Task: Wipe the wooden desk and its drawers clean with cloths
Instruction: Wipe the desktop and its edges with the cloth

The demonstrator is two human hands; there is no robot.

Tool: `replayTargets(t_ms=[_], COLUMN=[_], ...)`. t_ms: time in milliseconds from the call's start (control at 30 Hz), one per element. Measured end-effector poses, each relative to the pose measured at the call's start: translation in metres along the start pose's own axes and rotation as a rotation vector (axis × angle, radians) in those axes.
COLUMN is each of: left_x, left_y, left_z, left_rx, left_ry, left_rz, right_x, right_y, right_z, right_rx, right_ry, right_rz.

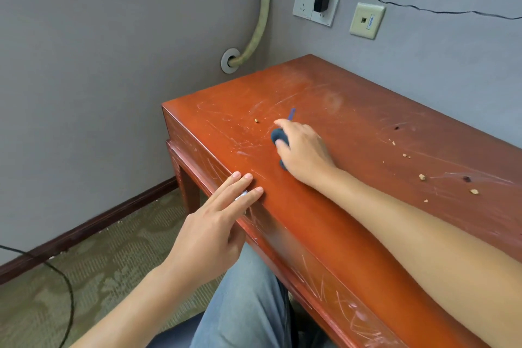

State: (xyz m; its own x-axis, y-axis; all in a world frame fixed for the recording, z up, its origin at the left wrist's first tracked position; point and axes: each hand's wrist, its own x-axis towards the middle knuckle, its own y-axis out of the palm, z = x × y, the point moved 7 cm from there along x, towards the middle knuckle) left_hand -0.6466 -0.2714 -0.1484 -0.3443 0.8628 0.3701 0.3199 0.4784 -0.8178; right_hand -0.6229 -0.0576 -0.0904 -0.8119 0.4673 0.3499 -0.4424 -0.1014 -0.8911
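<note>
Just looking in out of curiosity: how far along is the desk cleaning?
Early, by the look of it. Nothing looks finished: the desk top shows pale smears. In hand: the right hand grips a dark blue cloth on the top, while the left hand rests straight fingers on the front edge. Left: crumbs at the right, and the scuffed drawer front.

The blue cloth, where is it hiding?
In the head view, the blue cloth sits on the wooden desk near its left end, bunched under the right hand, right of a small crumb.
</note>
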Motion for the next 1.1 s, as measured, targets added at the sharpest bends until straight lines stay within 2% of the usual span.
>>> replayTargets(t_ms=[100, 200, 300, 400, 467, 533, 633, 733, 800, 933, 1033, 1100], left_x=[0.001, 0.001, 0.000, -0.001, -0.001, -0.001, 0.000, 0.002, 0.002, 0.009, 0.023, 0.034], left_y=[0.001, 0.002, 0.003, 0.005, 0.004, 0.003, 0.002, -0.002, -0.003, -0.006, -0.017, -0.025], left_z=[0.001, 0.003, 0.003, 0.003, 0.003, 0.002, 0.004, 0.007, 0.009, 0.020, 0.044, 0.059], left_rx=[-0.030, -0.056, -0.050, -0.047, -0.062, -0.067, -0.079, -0.073, -0.009, 0.161, 0.256, 0.291], left_ry=[-0.007, -0.002, 0.000, 0.002, 0.009, 0.027, 0.055, 0.077, 0.116, 0.107, -0.036, -0.068], left_rz=[-0.032, -0.068, -0.102, -0.103, -0.105, -0.120, -0.150, -0.139, -0.119, -0.105, -0.116, -0.116], right_x=[-0.042, -0.058, -0.028, 0.013, 0.021, 0.013, -0.030, -0.049, -0.033, 0.011, 0.011, -0.006], right_y=[0.001, -0.009, -0.015, -0.017, -0.013, -0.008, -0.003, -0.009, -0.014, 0.000, 0.015, 0.015], right_z=[0.045, 0.041, 0.002, -0.048, -0.055, -0.026, 0.028, 0.033, 0.015, -0.010, 0.023, 0.053], right_rx=[0.113, 0.173, 0.108, 0.053, 0.007, 0.028, 0.149, 0.204, 0.148, 0.078, 0.093, 0.157], right_ry=[-0.273, -0.356, -0.237, 0.070, 0.171, 0.069, -0.233, -0.400, -0.349, -0.034, -0.037, -0.172], right_rz=[0.040, 0.043, -0.027, -0.107, -0.121, -0.087, 0.007, 0.097, 0.055, -0.023, -0.037, -0.021])
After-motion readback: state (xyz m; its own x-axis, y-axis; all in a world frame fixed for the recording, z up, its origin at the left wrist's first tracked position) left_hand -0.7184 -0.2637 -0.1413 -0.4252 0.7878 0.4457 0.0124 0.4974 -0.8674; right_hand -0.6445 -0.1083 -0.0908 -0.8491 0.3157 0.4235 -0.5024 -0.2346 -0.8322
